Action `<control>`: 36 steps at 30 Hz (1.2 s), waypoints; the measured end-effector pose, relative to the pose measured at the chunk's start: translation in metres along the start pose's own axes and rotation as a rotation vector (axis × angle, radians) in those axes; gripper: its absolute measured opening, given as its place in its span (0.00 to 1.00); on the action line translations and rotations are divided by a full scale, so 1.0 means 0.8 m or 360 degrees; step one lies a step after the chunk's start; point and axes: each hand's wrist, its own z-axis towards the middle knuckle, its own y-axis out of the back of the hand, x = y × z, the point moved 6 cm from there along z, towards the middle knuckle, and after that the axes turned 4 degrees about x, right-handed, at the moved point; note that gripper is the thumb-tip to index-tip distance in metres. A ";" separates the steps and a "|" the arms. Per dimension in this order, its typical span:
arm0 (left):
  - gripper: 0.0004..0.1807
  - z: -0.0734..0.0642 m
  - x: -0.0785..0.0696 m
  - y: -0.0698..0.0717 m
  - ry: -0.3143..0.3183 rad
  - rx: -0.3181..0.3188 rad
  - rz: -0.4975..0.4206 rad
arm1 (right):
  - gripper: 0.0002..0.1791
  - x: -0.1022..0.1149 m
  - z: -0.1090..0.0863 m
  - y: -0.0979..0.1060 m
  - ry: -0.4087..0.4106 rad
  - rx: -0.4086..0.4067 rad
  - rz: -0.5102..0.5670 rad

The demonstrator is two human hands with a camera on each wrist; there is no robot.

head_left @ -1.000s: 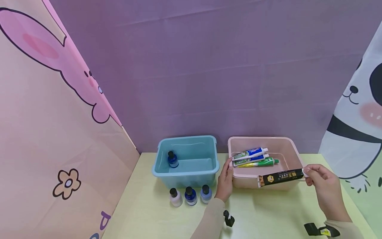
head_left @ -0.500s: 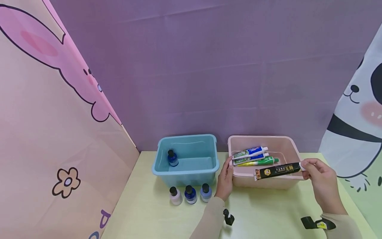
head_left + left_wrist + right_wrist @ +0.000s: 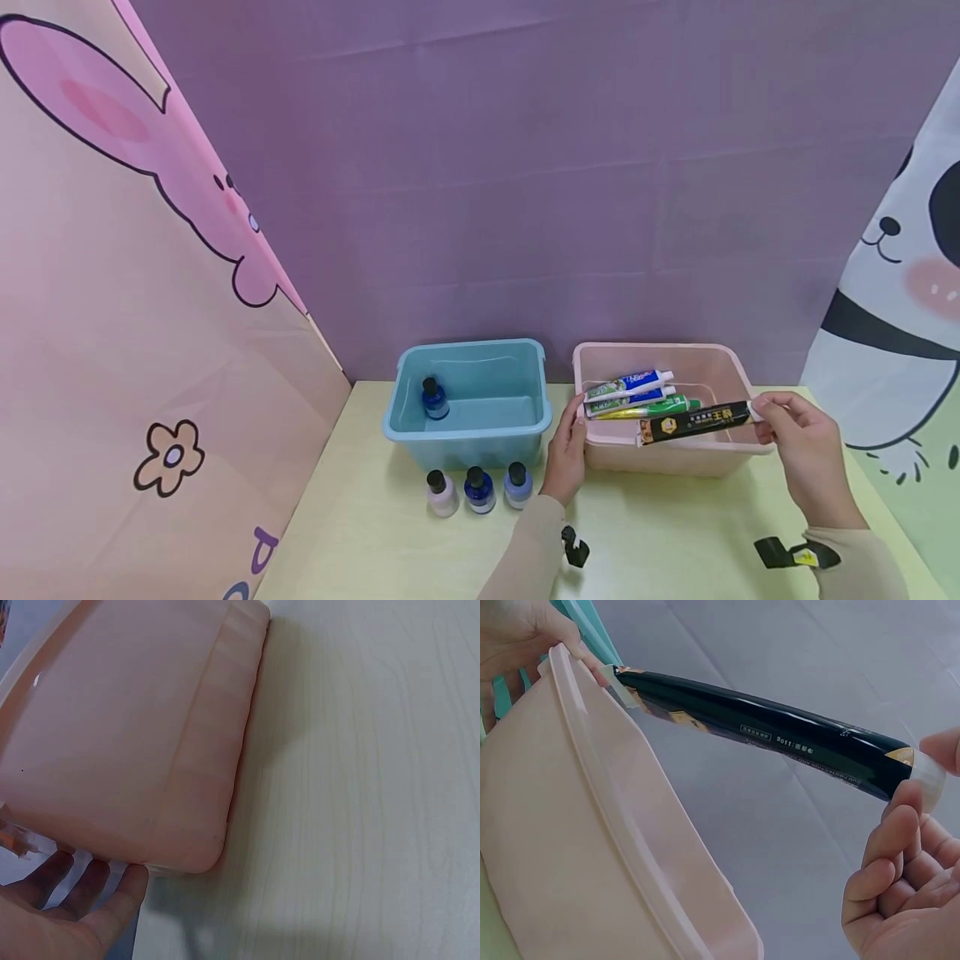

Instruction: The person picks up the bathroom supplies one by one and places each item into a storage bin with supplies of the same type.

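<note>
My right hand (image 3: 808,450) pinches a black toothpaste tube (image 3: 693,422) by its white cap (image 3: 928,780), thumb against curled fingers. The tube hangs over the front rim of the pink bin (image 3: 660,458), its crimped end pointing left. Inside that bin lie a green toothpaste tube (image 3: 663,407) and two blue-and-white toothpaste tubes (image 3: 630,383), stacked along the left. My left hand (image 3: 564,462) rests against the bin's left front corner. Its fingers (image 3: 120,900) reach out fairly straight, tips touching the bin wall in the left wrist view.
Left of the pink bin stands a blue bin (image 3: 472,450) with one dark blue bottle (image 3: 434,400) inside. In front of it are a pale pink bottle (image 3: 442,496), a dark blue bottle (image 3: 480,493) and a light blue bottle (image 3: 517,487). A purple backdrop (image 3: 480,192) rises behind.
My right hand has moved the black toothpaste tube up and slightly left, from in front of the pink bin's wall to over its front rim. The left hand has stayed in place.
</note>
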 end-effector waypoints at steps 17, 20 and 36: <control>0.22 0.001 0.003 -0.001 -0.0006 -0.0001 -0.0006 | 0.08 0.003 0.011 -0.011 -0.0091 0.0003 -0.0208; 0.22 0.001 0.002 -0.001 -0.0013 -0.0001 -0.0012 | 0.06 0.005 0.013 -0.012 -0.0100 0.0003 -0.0279; 0.22 0.001 0.005 -0.001 0.0020 -0.0010 -0.0009 | 0.05 0.013 0.031 -0.020 -0.0075 0.0062 -0.0272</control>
